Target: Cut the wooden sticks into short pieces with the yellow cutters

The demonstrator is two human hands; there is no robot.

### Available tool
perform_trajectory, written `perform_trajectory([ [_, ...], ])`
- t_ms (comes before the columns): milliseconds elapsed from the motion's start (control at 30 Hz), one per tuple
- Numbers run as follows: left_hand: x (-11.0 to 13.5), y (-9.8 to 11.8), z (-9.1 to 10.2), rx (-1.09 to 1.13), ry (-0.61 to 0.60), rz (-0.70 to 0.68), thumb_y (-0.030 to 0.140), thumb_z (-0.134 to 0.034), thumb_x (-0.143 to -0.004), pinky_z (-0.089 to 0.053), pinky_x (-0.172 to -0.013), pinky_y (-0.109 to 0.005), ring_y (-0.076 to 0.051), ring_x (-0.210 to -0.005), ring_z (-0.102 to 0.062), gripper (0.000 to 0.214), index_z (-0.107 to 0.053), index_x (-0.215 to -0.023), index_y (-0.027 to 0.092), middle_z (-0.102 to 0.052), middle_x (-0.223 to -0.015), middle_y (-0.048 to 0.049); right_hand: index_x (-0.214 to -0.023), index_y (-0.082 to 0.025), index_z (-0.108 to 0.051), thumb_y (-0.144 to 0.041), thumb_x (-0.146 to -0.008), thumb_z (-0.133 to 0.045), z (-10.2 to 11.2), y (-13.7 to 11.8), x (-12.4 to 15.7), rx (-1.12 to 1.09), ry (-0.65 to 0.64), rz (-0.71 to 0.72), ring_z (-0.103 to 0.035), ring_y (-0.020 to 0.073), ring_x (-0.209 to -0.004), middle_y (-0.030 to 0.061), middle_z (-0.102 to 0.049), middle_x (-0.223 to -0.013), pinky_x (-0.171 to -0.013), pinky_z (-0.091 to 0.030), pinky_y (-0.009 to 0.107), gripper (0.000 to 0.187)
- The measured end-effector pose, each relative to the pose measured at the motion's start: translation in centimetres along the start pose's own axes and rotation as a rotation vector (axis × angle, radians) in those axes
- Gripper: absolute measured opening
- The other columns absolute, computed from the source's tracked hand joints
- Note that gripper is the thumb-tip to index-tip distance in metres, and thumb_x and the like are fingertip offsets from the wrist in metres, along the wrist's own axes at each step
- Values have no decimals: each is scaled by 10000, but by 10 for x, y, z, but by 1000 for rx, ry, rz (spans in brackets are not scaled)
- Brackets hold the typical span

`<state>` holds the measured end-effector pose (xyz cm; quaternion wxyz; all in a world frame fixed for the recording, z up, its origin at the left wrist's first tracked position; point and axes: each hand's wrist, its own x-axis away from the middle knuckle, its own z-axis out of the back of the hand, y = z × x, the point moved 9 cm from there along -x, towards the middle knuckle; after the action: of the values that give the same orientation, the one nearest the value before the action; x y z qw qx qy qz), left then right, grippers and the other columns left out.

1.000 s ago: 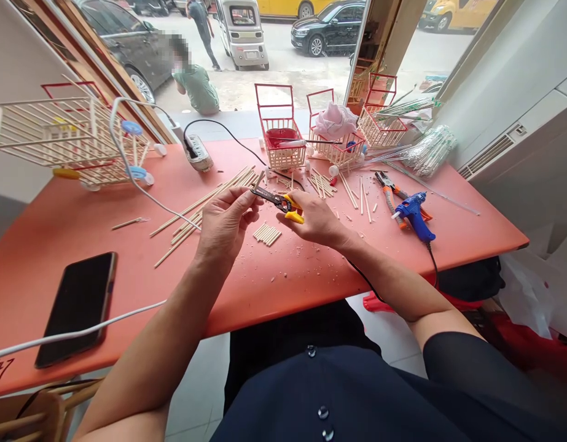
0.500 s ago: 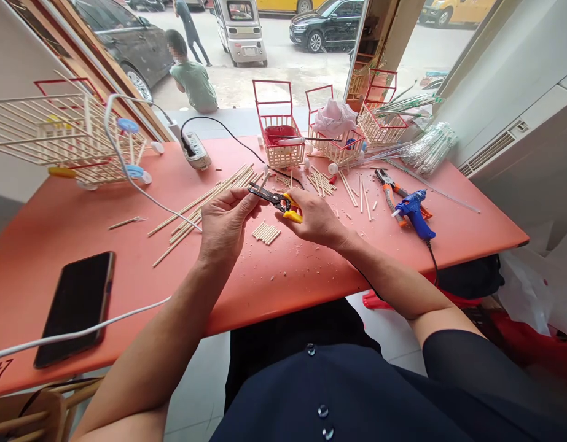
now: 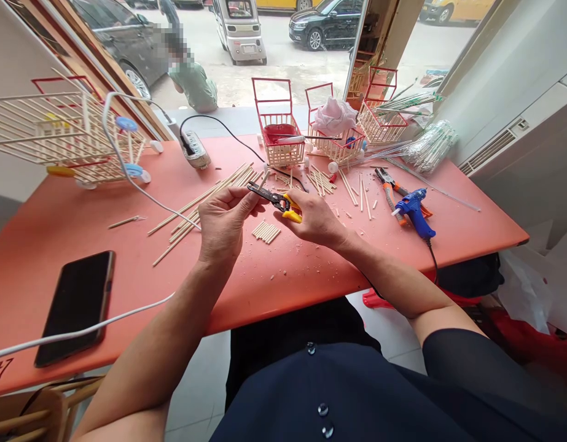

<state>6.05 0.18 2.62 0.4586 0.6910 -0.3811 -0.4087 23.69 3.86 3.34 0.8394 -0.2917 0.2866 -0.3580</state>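
My right hand (image 3: 315, 218) is closed around the yellow handles of a pair of wire strippers (image 3: 274, 198), whose dark jaws point left. My left hand (image 3: 223, 224) pinches a thin wooden stick (image 3: 263, 179) at the jaws; its upper end sticks out above them, and its lower part is hidden by the fingers. Below the tool, a row of short cut sticks (image 3: 266, 232) lies side by side on the pink table (image 3: 283, 294). Longer sticks (image 3: 191, 215) lie in a loose bundle behind my left hand.
Small stick carts stand at the back, one holding a red tub (image 3: 281, 134). A larger cart (image 3: 80, 135) is at left, near a power strip (image 3: 195, 150). A phone (image 3: 75, 307) lies front left under a white cable. A blue glue gun (image 3: 416, 215) and orange-handled pliers (image 3: 388, 187) lie right.
My hands, the wire strippers and the stick stay almost in place. Outside the window, the seated person and the one behind have shifted slightly.
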Motion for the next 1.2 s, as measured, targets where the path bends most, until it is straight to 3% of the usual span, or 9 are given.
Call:
perform_trajectory([
  [300, 1, 3, -1, -22, -26, 22, 545, -1083, -663, -582, -669, -279, -142, -651, -744, 477, -813, -837, 192, -849, -794, -60, -856, -249, -482, -819, -982, -627, -2, -4, 1, -92, -61, -37, -493, 182, -811, 6, -587, -831, -775, -333, 332, 601],
  [500, -8, 2, 11, -50, -39, 48, 582, -994, -836, -590, -650, -295, -169, -680, -757, 437, -782, -869, 202, -818, -791, -62, -778, -236, -491, -871, -980, -599, -5, -1, -2, -117, -157, -70, -444, 163, -775, -12, -511, -768, -749, -301, 333, 675],
  [600, -17, 7, 22, -58, -10, 28, 403, -1030, -822, -580, -651, -274, -167, -750, -765, 307, -817, -943, 218, -840, -872, -64, -764, -229, -492, -850, -982, -640, -10, -2, 2, -212, -262, -93, -440, 145, -741, -18, -494, -755, -706, -299, 318, 675],
  [700, -23, 13, 20, -33, -83, -16, 256, -1049, -732, -635, -762, -289, -191, -905, -797, 338, -876, -1022, 251, -886, -1083, -77, -888, -210, -606, -808, -960, -735, -25, 0, 11, -468, -416, -216, -463, 121, -668, -36, -520, -752, -622, -338, 280, 616],
  [833, -21, 18, 6, -37, -218, -76, 290, -1048, -660, -668, -1038, -391, -280, -1187, -821, 361, -921, -998, 305, -906, -1203, -71, -938, -183, -652, -839, -899, -809, -41, -12, 21, -802, -618, -268, -447, 91, -575, -52, -529, -718, -520, -319, 241, 676],
  [900, -18, 18, 1, -59, -258, -88, 344, -1061, -660, -671, -1072, -428, -316, -1239, -824, 339, -922, -967, 302, -910, -1178, -86, -932, -184, -650, -862, -893, -804, -47, -21, 26, -915, -733, -261, -463, 95, -562, -45, -545, -706, -510, -348, 239, 696],
  [1000, -15, 15, -5, -75, -280, -100, 443, -1086, -668, -710, -950, -453, -327, -1071, -854, 321, -894, -858, 269, -900, -1028, -97, -949, -193, -659, -892, -901, -774, -51, -28, 34, -1035, -885, -279, -494, 119, -579, -26, -565, -724, -524, -440, 261, 709],
  [1100, -14, 14, -3, -75, -209, -129, 515, -1111, -620, -710, -808, -444, -280, -848, -821, 392, -843, -744, 258, -837, -841, -56, -1000, -202, -670, -896, -938, -711, -52, -30, 40, -1108, -972, -292, -521, 154, -603, 1, -593, -752, -544, -507, 304, 698],
  [1200, -13, 17, 1, -100, -137, -203, 497, -1095, -638, -698, -777, -416, -234, -769, -778, 341, -857, -736, 274, -813, -791, -35, -1066, -199, -653, -870, -1030, -578, -56, -27, 44, -1165, -1045, -303, -560, 182, -611, 19, -626, -750, -601, -572, 343, 676],
])
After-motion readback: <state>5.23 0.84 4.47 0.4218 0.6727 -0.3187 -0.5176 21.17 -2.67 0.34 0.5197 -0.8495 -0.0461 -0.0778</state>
